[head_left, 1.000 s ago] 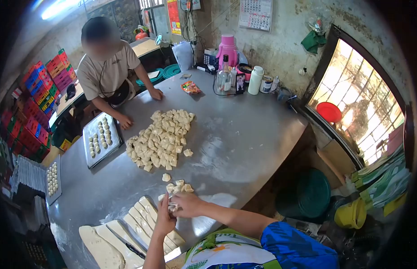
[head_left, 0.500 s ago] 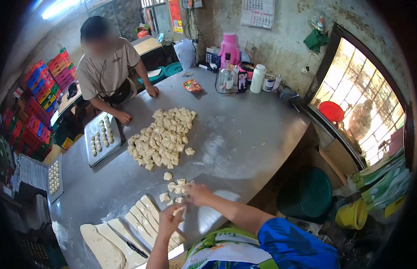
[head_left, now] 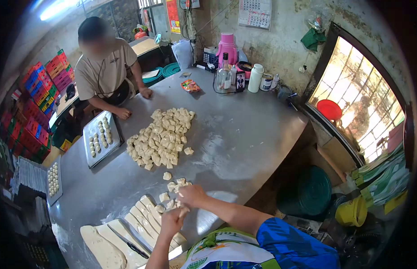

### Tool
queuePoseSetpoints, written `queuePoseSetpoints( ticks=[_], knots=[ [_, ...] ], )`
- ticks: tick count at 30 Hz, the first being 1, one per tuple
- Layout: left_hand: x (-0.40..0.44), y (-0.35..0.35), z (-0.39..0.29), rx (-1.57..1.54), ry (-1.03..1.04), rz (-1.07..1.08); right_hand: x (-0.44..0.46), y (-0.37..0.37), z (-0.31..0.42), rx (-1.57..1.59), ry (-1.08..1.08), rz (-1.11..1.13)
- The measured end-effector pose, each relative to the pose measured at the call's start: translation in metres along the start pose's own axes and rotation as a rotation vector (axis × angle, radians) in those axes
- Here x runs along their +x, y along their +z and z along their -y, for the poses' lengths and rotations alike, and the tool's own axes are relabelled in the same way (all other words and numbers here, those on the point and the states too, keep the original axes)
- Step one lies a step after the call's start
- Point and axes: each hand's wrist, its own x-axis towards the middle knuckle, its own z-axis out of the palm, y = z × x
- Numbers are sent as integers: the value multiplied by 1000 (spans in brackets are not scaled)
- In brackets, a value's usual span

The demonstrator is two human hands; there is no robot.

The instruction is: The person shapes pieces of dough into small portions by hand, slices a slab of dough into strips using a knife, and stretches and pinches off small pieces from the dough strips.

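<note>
My left hand (head_left: 172, 220) is closed round the end of a dough strip beside the cut strips (head_left: 143, 219). Just above it, my right hand (head_left: 192, 196) is closed at the strip's tip; its fingertips are partly hidden. Small dough pieces (head_left: 164, 197) lie around my hands. A large pile of dough pieces (head_left: 161, 136) rests further up the metal table (head_left: 244, 148). At the lower left is a flat dough sheet (head_left: 101, 249), with a dark-handled knife (head_left: 136, 249) lying across the dough.
Across the table a person (head_left: 105, 71) stands with both hands on its edge. A tray of dough balls (head_left: 101, 139) sits at the left, another tray (head_left: 54, 181) beyond it. A glass bottle (head_left: 224, 77), pink jug (head_left: 227, 47) and snack packet (head_left: 190, 86) stand or lie at the back.
Since a second ago, my hands have moved slightly right and separate dough pieces now lie left of my fingers. After parting, my right hand has come back to my left.
</note>
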Motion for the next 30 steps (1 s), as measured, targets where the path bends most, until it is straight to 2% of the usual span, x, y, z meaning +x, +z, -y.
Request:
queuePoseSetpoints(
  ticks=[3,4,7,8,9,13,14,17,18,19,23,25,27,29,30],
  knots=[
    [-17,-1,-9,-281,202,-88,-10,-17,-16,-96,65,147],
    [-14,1,-6,-282,201,-99,-9,-18,-11,-100,55,150],
    [2,20,17,-130,397,-457,-27,-14,24,28,-213,132],
    [4,22,23,-104,427,-512,-26,-16,31,69,-301,120],
    [6,24,27,-76,456,-569,-29,-13,35,78,-296,128],
    [7,4,40,-348,137,-216,-24,-16,43,335,-281,-50],
    [7,7,37,-348,137,-216,-23,-21,41,335,-280,-49],
    [-9,7,2,157,35,80,-14,-28,28,11,1,91],
    [-8,8,-1,240,19,132,-11,-30,21,-101,95,132],
    [-7,8,-3,324,7,186,-13,-27,12,-100,101,132],
    [-4,13,14,-484,66,-188,-18,-6,-15,-139,-38,-42],
    [11,19,30,32,474,-451,-21,-12,-8,-48,-107,-12],
    [18,19,19,79,469,-476,-21,-21,12,157,-192,98],
    [13,9,25,-68,186,-218,-28,-12,20,271,-245,201],
    [11,0,31,-260,-88,45,-26,-9,21,281,-268,91]
  ],
)
